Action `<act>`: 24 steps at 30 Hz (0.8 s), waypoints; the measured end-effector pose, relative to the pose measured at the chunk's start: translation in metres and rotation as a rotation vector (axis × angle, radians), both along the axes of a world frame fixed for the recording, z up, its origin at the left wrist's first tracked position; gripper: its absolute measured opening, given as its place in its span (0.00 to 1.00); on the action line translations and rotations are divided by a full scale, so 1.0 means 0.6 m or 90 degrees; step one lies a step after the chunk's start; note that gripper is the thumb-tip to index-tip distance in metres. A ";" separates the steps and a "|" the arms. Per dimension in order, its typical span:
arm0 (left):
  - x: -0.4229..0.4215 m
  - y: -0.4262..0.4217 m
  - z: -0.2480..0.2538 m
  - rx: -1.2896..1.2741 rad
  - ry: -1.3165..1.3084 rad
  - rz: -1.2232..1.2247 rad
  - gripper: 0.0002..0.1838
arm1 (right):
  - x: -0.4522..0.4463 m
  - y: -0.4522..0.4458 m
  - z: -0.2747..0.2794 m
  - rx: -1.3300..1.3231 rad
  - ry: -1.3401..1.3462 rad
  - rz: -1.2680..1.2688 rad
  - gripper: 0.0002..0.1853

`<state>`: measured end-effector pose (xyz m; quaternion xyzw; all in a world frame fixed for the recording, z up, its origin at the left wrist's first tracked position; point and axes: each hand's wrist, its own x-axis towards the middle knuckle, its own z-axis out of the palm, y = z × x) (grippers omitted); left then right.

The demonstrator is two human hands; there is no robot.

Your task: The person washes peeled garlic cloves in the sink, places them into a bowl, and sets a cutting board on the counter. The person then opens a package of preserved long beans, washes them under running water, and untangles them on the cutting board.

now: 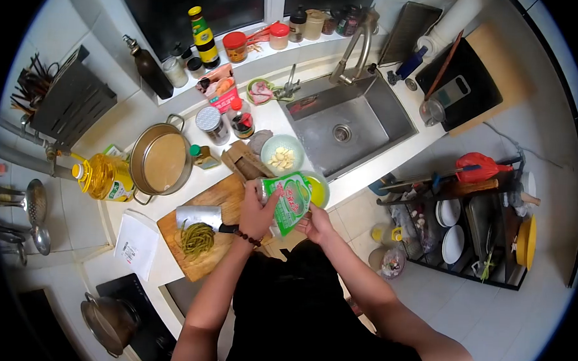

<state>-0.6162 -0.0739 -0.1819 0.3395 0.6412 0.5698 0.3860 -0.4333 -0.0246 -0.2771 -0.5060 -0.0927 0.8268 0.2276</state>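
Between my two hands is a green and white plastic packet with printed lettering. My left hand, with a beaded bracelet at the wrist, grips its left side. Fingers of my right hand are closed at the packet's lower right edge and partly hidden by it. Just behind the packet stand a pale bowl of peeled garlic cloves and a bowl with yellow liquid. Left of my hands, a cleaver and a heap of green strands lie on a wooden cutting board.
A large pot and an oil jug stand at the left. The steel sink lies to the right, with a faucet behind it. Bottles and jars line the windowsill. A dish rack is at the far right.
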 end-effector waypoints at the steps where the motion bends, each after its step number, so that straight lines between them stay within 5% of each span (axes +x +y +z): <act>1: 0.017 0.011 0.004 -0.002 -0.002 0.017 0.17 | 0.010 0.013 -0.009 -0.002 0.007 0.005 0.18; 11: 0.140 0.021 0.018 -0.179 0.071 0.216 0.18 | 0.093 0.096 -0.088 -0.029 0.112 0.194 0.23; 19: 0.184 -0.005 -0.014 -0.103 0.014 0.303 0.19 | 0.138 0.153 -0.017 -0.079 0.010 0.202 0.26; 24: 0.206 -0.011 -0.015 -0.222 -0.085 0.240 0.13 | 0.225 0.208 0.001 0.236 0.021 0.210 0.13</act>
